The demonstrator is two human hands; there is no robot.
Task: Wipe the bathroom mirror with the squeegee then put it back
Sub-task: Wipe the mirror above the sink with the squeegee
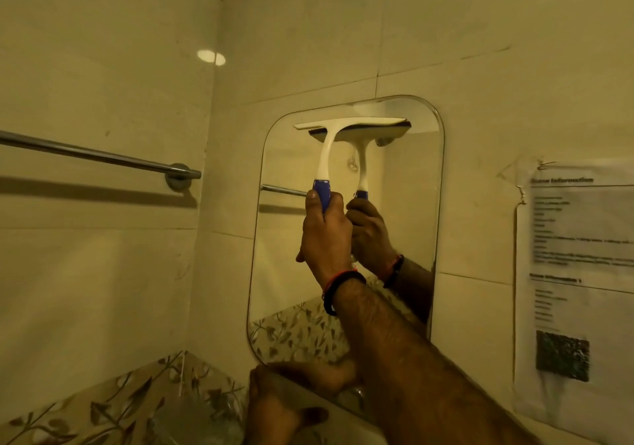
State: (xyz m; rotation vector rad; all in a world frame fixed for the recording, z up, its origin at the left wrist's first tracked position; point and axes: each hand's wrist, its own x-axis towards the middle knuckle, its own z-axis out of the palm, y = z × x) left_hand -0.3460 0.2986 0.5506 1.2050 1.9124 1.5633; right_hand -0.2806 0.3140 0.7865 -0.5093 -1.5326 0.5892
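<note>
Near the top edge of the mirror (404, 225), my right hand (326, 231) grips the blue handle of the squeegee (350, 128), fingers wrapped fully round it, with the white head held level and its dark blade laid against the glass just below the rounded upper rim. My left hand (274, 407) sits low at the bottom of the view, near the mirror's lower corner; it is blurred and partly hidden by my right forearm, so I cannot tell how its fingers lie or whether it holds anything. A towel bar (99, 154) runs along the left wall, and a printed notice (579, 273) hangs on the tiles to the right of the mirror. I judge the downward pull to be about to start. If I tilt the head, one end of the blade would lift and leave a streak; uneven pressure would make it skip on the glass.
</note>
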